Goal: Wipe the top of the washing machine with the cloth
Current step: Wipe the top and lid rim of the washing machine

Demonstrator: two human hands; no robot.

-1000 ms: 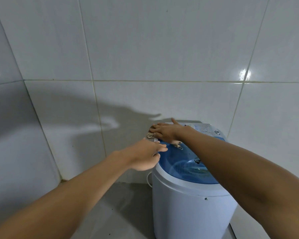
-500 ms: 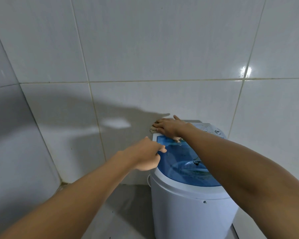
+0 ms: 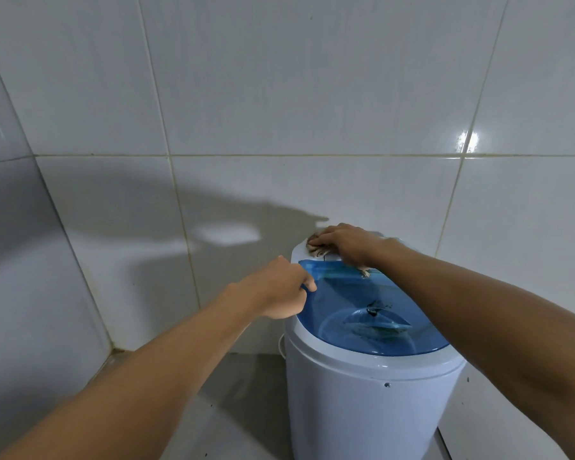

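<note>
A small round white washing machine (image 3: 362, 403) with a translucent blue lid (image 3: 352, 303) stands low at the right. My right hand (image 3: 342, 242) lies flat on a small brownish cloth (image 3: 316, 249) at the back left corner of the machine's white top. Only the cloth's edge shows from under the fingers. My left hand (image 3: 279, 290) rests at the left rim of the lid, fingers curled and a fingertip touching the blue edge.
White tiled walls (image 3: 279, 111) close in behind and to the left, meeting in a corner at the left. Grey floor (image 3: 233, 410) lies left of the machine. Dark specks lie on the blue lid near its middle.
My right hand has slid the cloth a little toward the back left corner of the top. My left hand stays at the lid's left rim.
</note>
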